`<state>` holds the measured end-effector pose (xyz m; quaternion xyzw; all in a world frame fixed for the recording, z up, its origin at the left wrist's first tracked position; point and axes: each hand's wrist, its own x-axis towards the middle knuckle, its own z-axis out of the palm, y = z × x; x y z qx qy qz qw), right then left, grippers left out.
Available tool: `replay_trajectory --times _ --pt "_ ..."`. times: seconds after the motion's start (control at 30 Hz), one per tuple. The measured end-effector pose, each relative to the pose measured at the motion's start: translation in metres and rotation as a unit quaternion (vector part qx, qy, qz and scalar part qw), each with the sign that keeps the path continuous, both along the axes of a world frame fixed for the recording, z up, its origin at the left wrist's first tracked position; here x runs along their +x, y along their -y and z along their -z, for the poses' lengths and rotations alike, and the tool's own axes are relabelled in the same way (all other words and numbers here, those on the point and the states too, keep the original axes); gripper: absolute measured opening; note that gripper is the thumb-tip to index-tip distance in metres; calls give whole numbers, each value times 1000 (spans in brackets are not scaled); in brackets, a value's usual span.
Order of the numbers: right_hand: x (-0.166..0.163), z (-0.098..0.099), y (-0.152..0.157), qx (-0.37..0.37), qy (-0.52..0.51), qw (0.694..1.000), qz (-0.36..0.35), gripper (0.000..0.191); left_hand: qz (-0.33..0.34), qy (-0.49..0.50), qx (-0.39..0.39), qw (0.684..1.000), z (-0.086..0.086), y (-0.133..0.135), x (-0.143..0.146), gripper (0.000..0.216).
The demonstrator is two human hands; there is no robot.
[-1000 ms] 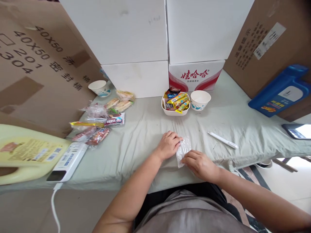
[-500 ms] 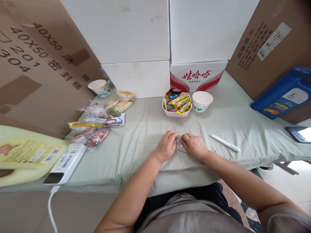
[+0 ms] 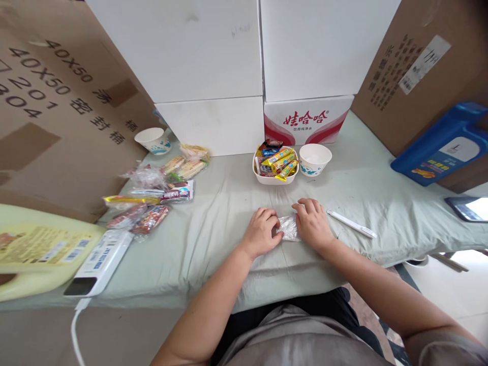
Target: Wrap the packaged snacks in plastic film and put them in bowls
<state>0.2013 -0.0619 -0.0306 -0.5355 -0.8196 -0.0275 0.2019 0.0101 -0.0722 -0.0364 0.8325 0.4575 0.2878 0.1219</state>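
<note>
A crinkled clear plastic wrapper lies flat on the cloth between my two hands. My left hand rests at its left edge, fingers curved and the thumb apart from them, touching the plastic. On the other side, my right hand has its fingers spread and touches the right edge from above. Beyond them stands a white bowl full of wrapped snacks, several in yellow packaging. Close to its right is a white paper bowl with a blue-green print.
A white utility knife lies right of my right hand. Packaged snacks and another paper bowl are at left, near a power strip and yellow jug. Boxes line the back; a blue bottle and phone are at right.
My hands have moved apart, the right one shifting rightward with its fingers opening. The wrapper, mostly covered before, now shows spread out between them. The view has shifted slightly.
</note>
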Motion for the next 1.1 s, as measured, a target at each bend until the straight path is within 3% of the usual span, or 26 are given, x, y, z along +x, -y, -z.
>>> replay_trajectory --times 0.07,0.17,0.33,0.47,0.53,0.63,0.67,0.73,0.83,0.97,1.1 --pt "3 -1 6 28 -27 995 -87 28 -1 -2 -4 1000 -1 0 0 12" --pt "2 3 20 9 -37 974 -223 27 5 1 -7 1000 -2 2 -2 22" --pt "8 10 35 -35 -3 969 -246 22 8 34 -14 999 1 2 -7 37" --pt "30 -7 7 -30 11 958 -283 25 -7 37 -16 999 5 -1 -6 25" --pt "43 -27 -28 19 -20 968 -250 30 -6 28 -16 999 7 -1 -5 19" --pt "56 -64 -96 82 -46 992 -79 29 -11 23 -21 999 8 -2 -5 18" --pt "57 -74 -119 69 -24 997 -15 31 -12 22 -24 999 8 -2 -5 19" --pt "54 -87 -160 -27 62 995 72 38 -11 23 -30 999 7 -2 -5 18" --pt "45 -87 -199 -126 114 982 83 40 -7 31 -36 999 5 -2 -6 16" --pt "38 -77 -208 -161 135 975 75 54 -7 38 -39 999 3 -2 -6 18" --pt "38 -74 -179 -100 126 985 64 51 -11 33 -38 999 5 -3 -6 18"
